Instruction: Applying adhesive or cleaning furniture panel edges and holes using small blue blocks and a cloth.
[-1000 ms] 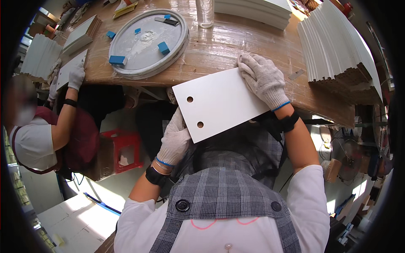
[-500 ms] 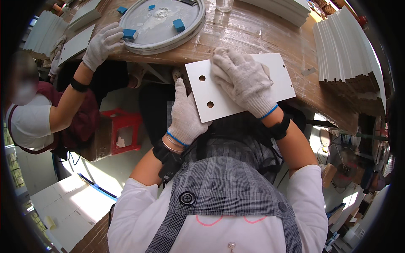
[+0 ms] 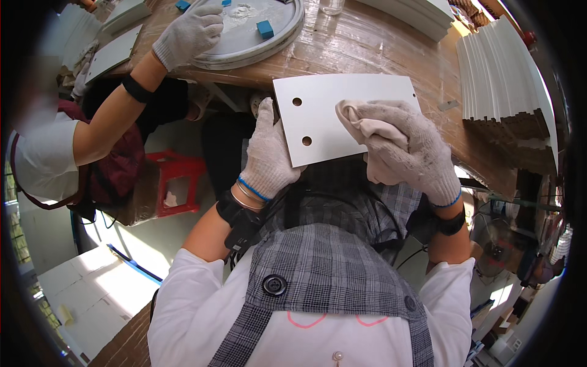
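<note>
As left grip (image 3: 269, 150) holds board (image 3: 327, 113) by edge, right grip (image 3: 420, 144) clutches cloth (image 3: 374, 125), room between.

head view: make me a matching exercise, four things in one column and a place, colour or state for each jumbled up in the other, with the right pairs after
Things:
1. cloth
2. stool
3. board
4. round tray

Places, colours or states:
a. on the table, with blue blocks on it
b. bunched in the right hand
c. red
d. white, with two large round holes near its left edge

Right pairs: 1-b, 2-c, 3-d, 4-a
</note>
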A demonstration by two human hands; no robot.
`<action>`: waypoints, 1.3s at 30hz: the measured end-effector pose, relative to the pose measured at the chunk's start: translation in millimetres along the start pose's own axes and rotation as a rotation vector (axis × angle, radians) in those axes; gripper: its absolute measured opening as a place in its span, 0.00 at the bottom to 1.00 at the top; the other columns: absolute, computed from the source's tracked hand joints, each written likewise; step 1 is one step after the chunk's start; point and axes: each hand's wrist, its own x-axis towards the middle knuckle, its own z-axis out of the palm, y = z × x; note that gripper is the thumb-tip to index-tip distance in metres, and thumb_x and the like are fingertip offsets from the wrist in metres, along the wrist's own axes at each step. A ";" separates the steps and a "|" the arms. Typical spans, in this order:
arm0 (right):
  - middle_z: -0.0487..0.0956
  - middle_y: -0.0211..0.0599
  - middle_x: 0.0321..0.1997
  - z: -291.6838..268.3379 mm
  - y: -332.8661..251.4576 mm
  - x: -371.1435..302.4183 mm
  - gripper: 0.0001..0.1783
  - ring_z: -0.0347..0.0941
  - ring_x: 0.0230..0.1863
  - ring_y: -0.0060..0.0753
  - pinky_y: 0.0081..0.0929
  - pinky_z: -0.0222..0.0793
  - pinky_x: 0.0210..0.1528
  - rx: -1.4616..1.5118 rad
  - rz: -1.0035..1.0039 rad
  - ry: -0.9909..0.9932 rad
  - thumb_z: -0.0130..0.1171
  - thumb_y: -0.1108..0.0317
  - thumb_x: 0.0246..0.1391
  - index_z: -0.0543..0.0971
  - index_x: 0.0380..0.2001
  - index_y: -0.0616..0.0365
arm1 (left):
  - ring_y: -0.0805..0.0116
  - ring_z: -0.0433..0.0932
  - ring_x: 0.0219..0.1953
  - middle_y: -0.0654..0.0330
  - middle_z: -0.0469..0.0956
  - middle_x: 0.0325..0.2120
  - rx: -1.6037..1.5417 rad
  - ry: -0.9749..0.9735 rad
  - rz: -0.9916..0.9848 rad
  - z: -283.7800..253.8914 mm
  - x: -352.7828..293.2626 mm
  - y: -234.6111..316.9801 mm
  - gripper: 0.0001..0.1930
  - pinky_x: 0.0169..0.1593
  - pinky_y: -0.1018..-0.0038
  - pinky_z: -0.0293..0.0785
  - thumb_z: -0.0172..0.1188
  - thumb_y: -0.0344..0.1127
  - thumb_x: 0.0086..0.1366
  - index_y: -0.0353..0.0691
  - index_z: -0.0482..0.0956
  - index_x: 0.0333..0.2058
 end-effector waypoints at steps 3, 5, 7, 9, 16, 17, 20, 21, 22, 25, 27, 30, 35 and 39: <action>0.75 0.39 0.45 31.9 -10.7 24.0 0.24 0.72 0.46 0.43 0.39 0.69 0.47 -0.615 -0.224 0.064 0.60 0.61 0.48 0.73 0.49 0.54 | 0.57 0.69 0.57 0.55 0.69 0.55 0.045 -0.002 -0.023 8.6 -1.6 -2.9 0.33 0.61 0.60 0.66 0.30 0.63 0.70 0.44 0.62 0.61; 0.75 0.40 0.44 52.6 -13.3 31.8 0.24 0.72 0.45 0.43 0.39 0.69 0.47 -0.625 -0.251 0.063 0.59 0.61 0.48 0.73 0.49 0.55 | 0.59 0.70 0.56 0.55 0.70 0.53 0.063 -0.078 -0.003 10.7 -1.6 -5.5 0.31 0.60 0.61 0.67 0.31 0.62 0.71 0.44 0.63 0.59; 0.75 0.42 0.44 58.5 -8.2 33.5 0.22 0.73 0.43 0.46 0.39 0.70 0.44 -0.649 -0.325 0.100 0.57 0.59 0.50 0.73 0.47 0.57 | 0.59 0.70 0.56 0.55 0.70 0.52 0.082 -0.038 0.015 16.9 -3.1 -9.7 0.31 0.60 0.61 0.68 0.32 0.61 0.71 0.44 0.63 0.59; 0.75 0.39 0.46 57.1 -15.3 36.0 0.23 0.73 0.45 0.44 0.40 0.69 0.47 -0.664 -0.224 0.064 0.60 0.58 0.48 0.74 0.48 0.52 | 0.60 0.70 0.56 0.55 0.70 0.52 0.096 0.001 0.030 23.4 -4.4 -11.8 0.30 0.60 0.62 0.68 0.33 0.60 0.71 0.44 0.64 0.59; 0.76 0.43 0.43 55.5 -16.9 42.6 0.19 0.75 0.41 0.44 0.41 0.72 0.42 -0.623 -0.210 0.063 0.56 0.54 0.53 0.75 0.42 0.57 | 0.59 0.70 0.56 0.56 0.69 0.53 0.056 0.027 0.033 26.0 -6.4 -9.6 0.30 0.60 0.60 0.68 0.33 0.60 0.71 0.45 0.63 0.59; 0.76 0.43 0.43 55.7 -17.2 42.5 0.19 0.75 0.41 0.44 0.41 0.72 0.42 -0.624 -0.210 0.062 0.56 0.54 0.53 0.75 0.42 0.57 | 0.59 0.70 0.56 0.56 0.69 0.53 0.050 0.009 0.020 24.5 -6.8 -9.2 0.30 0.60 0.59 0.67 0.33 0.60 0.71 0.45 0.63 0.59; 0.76 0.43 0.42 56.6 -18.9 40.8 0.20 0.75 0.41 0.44 0.40 0.72 0.43 -0.627 -0.242 0.064 0.56 0.53 0.53 0.75 0.42 0.57 | 0.58 0.69 0.56 0.55 0.69 0.54 0.057 0.018 0.029 28.7 -8.4 -11.5 0.30 0.60 0.59 0.67 0.33 0.60 0.71 0.45 0.63 0.60; 0.76 0.43 0.42 56.9 -22.0 41.1 0.19 0.75 0.41 0.44 0.40 0.72 0.43 -0.648 -0.216 0.068 0.56 0.54 0.54 0.75 0.42 0.56 | 0.58 0.69 0.56 0.55 0.69 0.54 0.056 0.018 0.029 28.6 -8.2 -11.2 0.30 0.60 0.59 0.67 0.33 0.60 0.71 0.45 0.63 0.60; 0.76 0.42 0.43 56.9 -23.6 41.6 0.19 0.75 0.41 0.44 0.40 0.72 0.43 -0.669 -0.191 0.071 0.56 0.54 0.54 0.75 0.42 0.56 | 0.58 0.69 0.56 0.55 0.69 0.54 0.070 0.037 0.037 28.5 -8.2 -10.6 0.30 0.60 0.59 0.67 0.32 0.60 0.71 0.45 0.62 0.60; 0.76 0.42 0.43 58.4 -16.9 45.8 0.19 0.75 0.40 0.44 0.40 0.72 0.43 -0.656 -0.187 0.089 0.56 0.54 0.53 0.75 0.42 0.56 | 0.58 0.69 0.57 0.55 0.68 0.55 0.080 0.046 0.043 28.6 -6.7 -9.2 0.30 0.60 0.59 0.68 0.32 0.61 0.71 0.45 0.62 0.60; 0.75 0.39 0.45 55.3 -19.1 43.2 0.20 0.74 0.44 0.42 0.39 0.69 0.46 -0.618 -0.158 0.055 0.59 0.53 0.51 0.76 0.44 0.51 | 0.58 0.69 0.57 0.55 0.68 0.55 0.077 0.036 0.042 28.0 -5.3 -8.4 0.30 0.60 0.59 0.68 0.32 0.61 0.71 0.45 0.62 0.60; 0.75 0.36 0.48 50.5 -14.4 41.2 0.23 0.72 0.48 0.42 0.39 0.67 0.50 -0.584 -0.186 0.040 0.63 0.52 0.47 0.76 0.46 0.47 | 0.59 0.70 0.56 0.56 0.69 0.53 0.081 0.001 0.038 28.2 -3.0 -8.3 0.31 0.59 0.60 0.69 0.32 0.62 0.71 0.45 0.63 0.59; 0.76 0.40 0.47 37.7 4.5 42.6 0.24 0.73 0.47 0.46 0.39 0.69 0.49 -0.335 -0.113 0.031 0.63 0.55 0.47 0.75 0.48 0.50 | 0.62 0.72 0.53 0.57 0.71 0.51 0.140 0.045 0.047 19.7 -0.2 -15.0 0.22 0.58 0.63 0.72 0.38 0.50 0.73 0.45 0.64 0.57; 0.76 0.39 0.46 74.6 3.3 21.0 0.25 0.72 0.50 0.41 0.42 0.66 0.52 -0.448 -0.219 0.166 0.61 0.54 0.48 0.75 0.50 0.50 | 0.60 0.73 0.54 0.56 0.73 0.51 0.108 0.191 0.002 6.2 -1.5 -13.2 0.19 0.59 0.60 0.70 0.40 0.46 0.73 0.42 0.69 0.54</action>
